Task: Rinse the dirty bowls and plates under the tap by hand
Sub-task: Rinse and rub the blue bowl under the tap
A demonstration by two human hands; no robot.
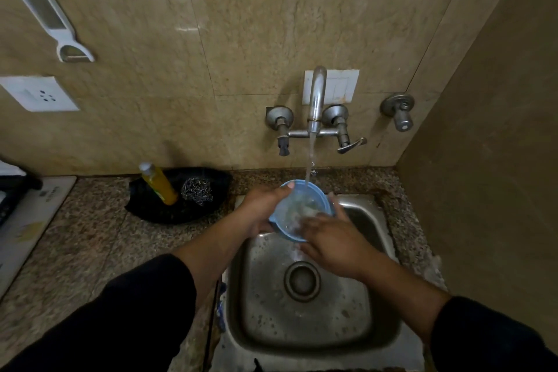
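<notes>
Over a square steel sink (338, 329) set into a speckled granite table (90, 238), a person rinses a small round bowl (297, 229) of translucent blue plastic. The bowl is held above the back of the basin, tilted toward the camera, directly under a thin stream of water (310, 157) falling from the curved chrome tap (317, 100) on the beige stone-tiled wall (241, 24).

The left hand (259, 208) grips the bowl's left rim, thumb hooked over the edge and fingers curled beneath. The right hand (332, 241) reaches in from the near side; its fingers lie stretched across the wet inside of the bowl, blurred, with one fingertip showing just past the far right rim. Both forearms are bare below pushed-up black sleeves (136, 311).

Water beads dot the dull sink walls around the ringed round drain (302, 281).

Left of the sink, against the wall, a shallow black dish (151, 211) holds a leaning bottle (160, 187) of yellow liquid with a pale cap and, just beside it, a tangled steel scourer (197, 190).

On the wall hang a long white plastic grater (39, 6), a white socket plate (39, 93), a white switch plate (342, 86) behind the tap, and a separate round metal valve (399, 110) to the right.
</notes>
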